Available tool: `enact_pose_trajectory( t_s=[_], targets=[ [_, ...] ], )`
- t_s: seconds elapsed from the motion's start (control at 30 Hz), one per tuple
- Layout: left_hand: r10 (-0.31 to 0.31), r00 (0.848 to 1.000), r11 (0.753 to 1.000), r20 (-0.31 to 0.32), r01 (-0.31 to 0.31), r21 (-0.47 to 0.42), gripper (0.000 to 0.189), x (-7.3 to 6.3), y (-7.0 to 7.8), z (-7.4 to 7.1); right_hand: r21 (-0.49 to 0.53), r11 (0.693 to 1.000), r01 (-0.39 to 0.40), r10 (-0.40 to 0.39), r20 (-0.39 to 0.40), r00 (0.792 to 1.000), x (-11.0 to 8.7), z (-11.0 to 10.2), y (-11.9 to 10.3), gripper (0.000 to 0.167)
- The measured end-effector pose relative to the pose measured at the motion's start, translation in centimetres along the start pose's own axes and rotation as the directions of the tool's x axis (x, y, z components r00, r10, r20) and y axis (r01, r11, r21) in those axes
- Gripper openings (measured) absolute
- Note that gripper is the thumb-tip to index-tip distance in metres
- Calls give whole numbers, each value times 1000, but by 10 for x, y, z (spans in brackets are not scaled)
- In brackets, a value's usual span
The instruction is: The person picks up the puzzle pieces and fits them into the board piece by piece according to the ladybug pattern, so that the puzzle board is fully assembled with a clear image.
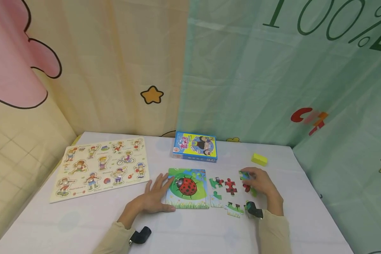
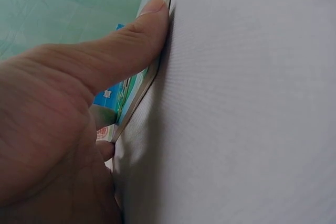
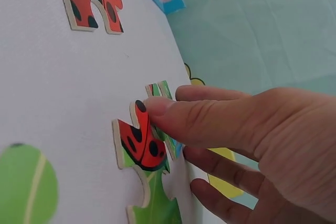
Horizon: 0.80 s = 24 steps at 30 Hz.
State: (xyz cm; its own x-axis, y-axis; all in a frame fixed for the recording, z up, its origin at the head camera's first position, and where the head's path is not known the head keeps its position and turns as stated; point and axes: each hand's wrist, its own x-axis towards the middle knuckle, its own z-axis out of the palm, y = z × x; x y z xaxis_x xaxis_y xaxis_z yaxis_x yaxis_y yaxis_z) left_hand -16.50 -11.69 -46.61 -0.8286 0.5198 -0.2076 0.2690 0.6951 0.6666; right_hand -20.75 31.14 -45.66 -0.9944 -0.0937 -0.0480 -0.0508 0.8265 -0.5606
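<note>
My left hand [image 1: 152,200] rests along the left edge of a ladybug picture board [image 1: 197,176], its fingers extended and spread. In the left wrist view its thumb [image 2: 149,22] lies against the board's edge. To the right of the board, my right hand [image 1: 261,180] pinches a green and blue jigsaw piece [image 1: 243,175] between thumb and forefinger; the fingers partly cover it. Right beside the thumb is a red, black-spotted jigsaw piece [image 3: 139,142]. Several other loose pieces lie between board and hand, among them a red one [image 1: 230,187] and a grass-edged one [image 1: 234,210].
A blue and yellow box [image 1: 195,145] lies behind the board. A yellow block [image 1: 259,159] sits beyond my right hand. On the left is a large board with sports figures [image 1: 95,174]. Curtains hang along the white table's [image 1: 190,234] back edge.
</note>
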Motion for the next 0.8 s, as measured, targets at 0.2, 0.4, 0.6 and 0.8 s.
enact_pose_trajectory(
  t_s=[0.2, 0.4, 0.6, 0.8],
  targets=[
    [3, 1000, 1000, -8, -3, -1, 106, -1, 0, 1, 14, 1000, -26, 26, 28, 999, -2, -3, 1, 43],
    [1, 1000, 1000, -4, -1, -7, 105, -1, 0, 0, 18, 1000, -23, 22, 23, 999, -3, -3, 2, 44],
    [2, 1000, 1000, -2, -2, -13, 105, -2, 0, 0, -6, 1000, -14, 14, 5, 1000, 1, -1, 4, 42],
    [0, 1000, 1000, -2, 0, -5, 106, -1, 0, 0, 11, 1000, 20, -20, -26, 999, 4, 0, 0, 39]
  ],
)
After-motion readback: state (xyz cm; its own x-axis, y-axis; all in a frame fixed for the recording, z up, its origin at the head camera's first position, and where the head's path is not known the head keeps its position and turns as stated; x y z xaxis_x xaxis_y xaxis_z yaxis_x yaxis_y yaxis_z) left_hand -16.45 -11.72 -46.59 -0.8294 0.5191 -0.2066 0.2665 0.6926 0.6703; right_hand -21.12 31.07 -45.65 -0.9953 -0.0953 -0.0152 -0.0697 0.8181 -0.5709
